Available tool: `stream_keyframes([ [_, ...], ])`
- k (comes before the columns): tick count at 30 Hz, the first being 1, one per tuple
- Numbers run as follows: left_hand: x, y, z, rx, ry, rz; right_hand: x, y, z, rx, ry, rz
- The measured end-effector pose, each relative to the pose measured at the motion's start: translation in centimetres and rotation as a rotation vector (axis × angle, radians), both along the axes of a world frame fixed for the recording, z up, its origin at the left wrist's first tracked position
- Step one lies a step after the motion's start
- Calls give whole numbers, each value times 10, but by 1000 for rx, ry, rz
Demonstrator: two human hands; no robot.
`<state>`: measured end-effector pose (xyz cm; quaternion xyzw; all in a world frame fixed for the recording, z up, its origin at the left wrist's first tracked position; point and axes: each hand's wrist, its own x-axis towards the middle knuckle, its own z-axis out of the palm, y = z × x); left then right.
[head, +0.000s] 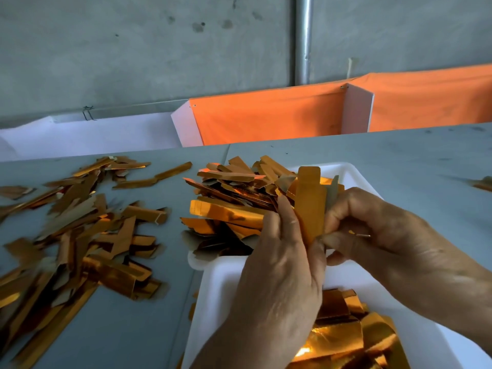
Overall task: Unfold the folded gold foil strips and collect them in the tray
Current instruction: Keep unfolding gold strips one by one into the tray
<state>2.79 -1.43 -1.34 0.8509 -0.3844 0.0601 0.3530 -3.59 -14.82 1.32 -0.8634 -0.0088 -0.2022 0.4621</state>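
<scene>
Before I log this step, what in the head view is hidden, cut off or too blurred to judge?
- Held strip: its lower end is hidden between the left hand and right hand, so how far it is unfolded is unclear.
- White tray: the near end is cut by the bottom edge, and the floor is mostly covered by hands and foil.
- Loose strips on the table: motion-blurred and cut by the left edge, so they cannot be counted.

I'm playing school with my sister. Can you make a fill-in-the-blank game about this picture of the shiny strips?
1. Both hands, left hand and right hand, hold one gold ____ upright.
2. The tray under the hands is ____ in colour.
3. The loose pile lies on the table to the ____ of the tray.
4. The cloth behind the table is ____.

Missing words: strip, white, left, orange
</scene>
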Motion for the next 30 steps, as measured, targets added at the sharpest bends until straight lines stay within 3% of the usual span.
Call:
stream_keyframes([
  [4, 0, -2, -6, -17, -92, -4, 3, 2, -5, -91, -4, -10],
  [9, 2, -3, 5, -299, 379, -195, 2, 3, 0, 137, -18, 123],
  [12, 3, 0, 14, -355, 450, -156, 0, 3, 4, 180, -31, 171],
  [15, 2, 6, 11, -354, 372, -144, 0, 1, 3, 74, -15, 135],
  [18, 1, 3, 5, -255, 121, -106, 0, -4, 3, 63, 20, 101],
  [20, 0, 2, 2, -192, 54, -77, -1, -7, 3, 35, 33, 74],
  [27, 6, 2, 2, -220, 118, 25, 4, -4, -1, -13, 6, -26],
  [30, 4, 1, 3, -253, 87, 14, 4, 0, -2, 67, -67, -50],
])
